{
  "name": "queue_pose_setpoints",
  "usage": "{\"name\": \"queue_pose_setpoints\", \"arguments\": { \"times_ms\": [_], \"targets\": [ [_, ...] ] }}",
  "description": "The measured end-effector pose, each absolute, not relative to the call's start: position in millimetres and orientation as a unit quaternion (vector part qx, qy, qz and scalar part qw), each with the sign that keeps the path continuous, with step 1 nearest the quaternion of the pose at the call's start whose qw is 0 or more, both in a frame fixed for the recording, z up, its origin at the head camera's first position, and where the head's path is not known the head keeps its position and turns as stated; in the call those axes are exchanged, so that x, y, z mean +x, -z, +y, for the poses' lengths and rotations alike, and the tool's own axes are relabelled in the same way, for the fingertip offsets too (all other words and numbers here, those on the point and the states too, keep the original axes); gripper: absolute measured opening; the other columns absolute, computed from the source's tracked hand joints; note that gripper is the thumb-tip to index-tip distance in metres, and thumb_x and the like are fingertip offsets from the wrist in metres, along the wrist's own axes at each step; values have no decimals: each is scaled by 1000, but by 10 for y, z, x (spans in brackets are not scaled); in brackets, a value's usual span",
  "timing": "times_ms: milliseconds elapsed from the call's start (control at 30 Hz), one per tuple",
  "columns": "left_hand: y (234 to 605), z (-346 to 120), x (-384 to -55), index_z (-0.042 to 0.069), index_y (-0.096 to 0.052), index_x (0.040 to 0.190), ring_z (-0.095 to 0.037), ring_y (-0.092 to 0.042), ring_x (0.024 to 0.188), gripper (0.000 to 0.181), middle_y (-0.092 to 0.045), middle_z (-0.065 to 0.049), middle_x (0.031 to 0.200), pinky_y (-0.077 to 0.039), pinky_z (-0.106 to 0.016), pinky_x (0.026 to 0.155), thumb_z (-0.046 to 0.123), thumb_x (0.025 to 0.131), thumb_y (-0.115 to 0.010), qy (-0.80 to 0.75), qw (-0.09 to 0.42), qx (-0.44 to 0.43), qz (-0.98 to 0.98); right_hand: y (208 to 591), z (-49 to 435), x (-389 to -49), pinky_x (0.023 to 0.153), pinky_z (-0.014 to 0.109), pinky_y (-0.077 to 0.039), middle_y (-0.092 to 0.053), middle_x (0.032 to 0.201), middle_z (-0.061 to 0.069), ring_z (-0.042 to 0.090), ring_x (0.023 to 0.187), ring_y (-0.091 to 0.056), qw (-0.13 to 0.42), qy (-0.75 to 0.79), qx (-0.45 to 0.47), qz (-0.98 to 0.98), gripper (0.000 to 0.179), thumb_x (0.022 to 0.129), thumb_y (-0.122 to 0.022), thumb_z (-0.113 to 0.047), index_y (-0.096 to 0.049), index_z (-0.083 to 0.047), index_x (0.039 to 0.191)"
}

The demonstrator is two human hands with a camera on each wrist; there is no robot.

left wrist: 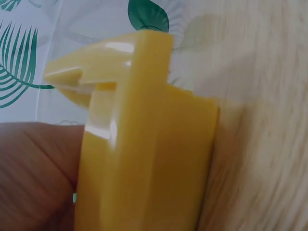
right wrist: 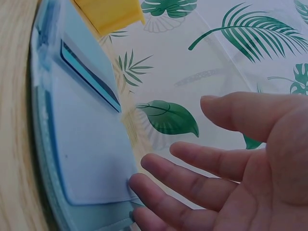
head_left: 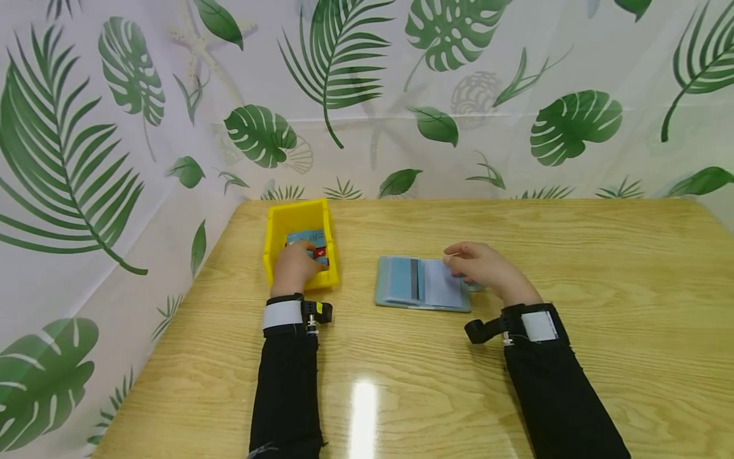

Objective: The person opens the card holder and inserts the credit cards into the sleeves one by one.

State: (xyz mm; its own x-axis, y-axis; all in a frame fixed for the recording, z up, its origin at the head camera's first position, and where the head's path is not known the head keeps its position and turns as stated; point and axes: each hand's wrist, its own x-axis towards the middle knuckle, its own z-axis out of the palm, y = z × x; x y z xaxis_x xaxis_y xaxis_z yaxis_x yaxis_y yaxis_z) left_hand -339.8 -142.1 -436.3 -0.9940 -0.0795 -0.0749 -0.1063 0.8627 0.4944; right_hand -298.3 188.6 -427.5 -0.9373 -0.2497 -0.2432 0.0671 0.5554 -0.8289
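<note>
A yellow plastic bin (head_left: pixel 331 239) stands at the back left, holding several blue cards (head_left: pixel 306 238), one with a red patch. My left hand (head_left: pixel 295 266) reaches into the bin over these cards; its fingertips are partly hidden, so I cannot tell whether they grip one. In the left wrist view the bin's wall (left wrist: pixel 178 154) covers most of that hand. A light blue card holder (head_left: pixel 423 284) lies spread on the table, with clear sleeves and a dark-striped card (right wrist: pixel 91 77) tucked in. My right hand (head_left: pixel 484 266) is at its right edge, fingers (right wrist: pixel 166 204) loosely extended and thumb apart.
The wooden table (head_left: pixel 401 370) runs back to a white cloth (head_left: pixel 367 162) printed with green leaves, which also rises along the left side. Both wrists carry strapped black cameras. The card holder lies to the right of the bin.
</note>
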Motion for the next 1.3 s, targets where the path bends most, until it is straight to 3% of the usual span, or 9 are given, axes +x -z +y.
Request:
{"name": "queue_pose_setpoints", "arguments": {
  "times_ms": [233, 433, 533, 767, 900, 1067, 1300],
  "targets": [
    [4351, -1339, -3370, 3, -73, 104, -32, -58, 97, 32, -67, -16, 107, -43, -41, 86, 26, 83, -78, -194, 26, -63, 979, 4241, 1878, -2955, 94, 50, -45, -45, 140, 30, 40, 119, -51, 174, 465, -66, 865, 56, 103, -48, -28, -35, 7, 145],
    [4316, -1298, -3337, 3, -73, 89, -30, -58, 84, 26, -69, -14, 94, -43, -40, 76, 27, 82, -77, -182, 30, -81, 980, 4241, 1879, -2961, 93, 50, -45, -45, 140, 31, 40, 119, -51, 177, 465, -74, 864, 56, 103, -48, -27, -35, 8, 145],
    [4319, -1295, -3334, 3, -73, 88, -30, -59, 82, 27, -68, -14, 93, -45, -40, 72, 29, 82, -77, -179, 33, -84, 980, 4244, 1882, -2968, 93, 50, -45, -45, 140, 30, 40, 119, -51, 179, 464, -76, 864, 56, 103, -48, -27, -35, 8, 145],
    [4350, -1287, -3342, -4, -71, 99, -39, -46, 115, 35, -60, -24, 115, -33, -48, 101, 29, 86, -73, -153, 27, -61, 986, 4254, 1889, -2969, 95, 51, -44, -45, 139, 31, 41, 120, -50, 181, 459, -77, 866, 57, 102, -49, -29, -35, 7, 144],
    [4348, -1281, -3326, -6, -69, 104, -41, -43, 118, 35, -55, -28, 121, -33, -49, 100, 25, 88, -70, -165, 27, -70, 983, 4246, 1886, -2957, 95, 51, -44, -45, 140, 31, 41, 121, -50, 182, 459, -75, 866, 58, 102, -49, -29, -35, 7, 145],
    [4358, -1271, -3318, -6, -71, 100, -43, -44, 115, 35, -50, -30, 126, -36, -50, 95, 27, 87, -72, -169, 23, -78, 982, 4253, 1886, -2957, 97, 52, -42, -44, 140, 31, 41, 122, -49, 186, 463, -74, 864, 58, 102, -49, -28, -34, 7, 145],
    [4380, -1264, -3334, -4, -70, 105, -42, -43, 115, 40, -51, -27, 127, -36, -49, 96, 30, 86, -73, -165, 29, -89, 982, 4253, 1875, -2958, 95, 50, -44, -47, 138, 29, 39, 119, -51, 183, 459, -73, 867, 55, 102, -49, -27, -36, 7, 144]
  ]
}}
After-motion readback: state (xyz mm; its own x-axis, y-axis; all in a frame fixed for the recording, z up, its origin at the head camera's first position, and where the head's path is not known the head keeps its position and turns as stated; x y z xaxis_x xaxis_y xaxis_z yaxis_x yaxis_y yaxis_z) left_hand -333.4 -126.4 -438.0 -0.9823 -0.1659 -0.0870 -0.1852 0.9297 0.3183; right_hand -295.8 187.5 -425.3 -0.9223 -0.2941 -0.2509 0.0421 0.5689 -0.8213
